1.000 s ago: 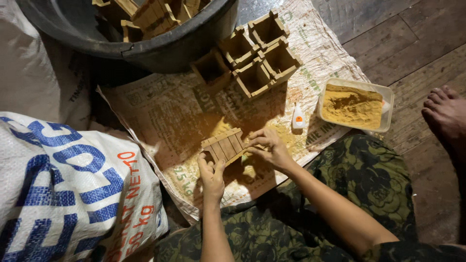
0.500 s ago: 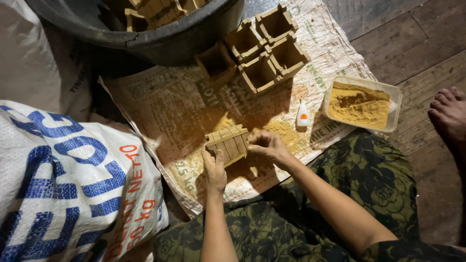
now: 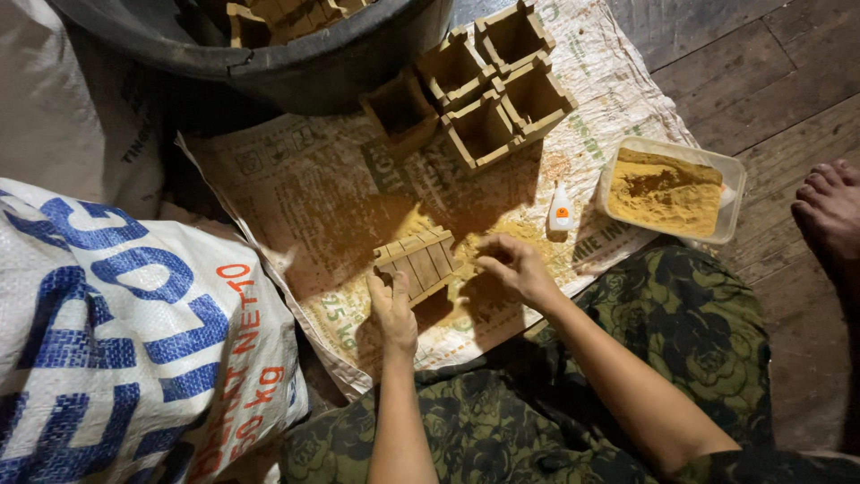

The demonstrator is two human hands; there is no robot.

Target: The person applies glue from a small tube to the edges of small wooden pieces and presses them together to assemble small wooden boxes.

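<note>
I'm looking at a home craft workspace: woven sacking is covering a plank floor, with slatted wooden boxes stacking up.

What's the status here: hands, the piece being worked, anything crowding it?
Left hand grips the slatted wooden box at its near corner. Right hand beside it, fingers at its right edge, grip unclear. Glue bottle and powder tray stand apart to the right.

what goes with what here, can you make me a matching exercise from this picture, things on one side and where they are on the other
Things:
1. small wooden box
2. glue bottle
3. plastic tub of yellow powder
4. black basin

Places:
a. far right, at the mat's edge
b. top, holding wooden pieces
c. in the left hand
d. upright between the right hand and the tub

Pairs: 1-c, 2-d, 3-a, 4-b
</note>
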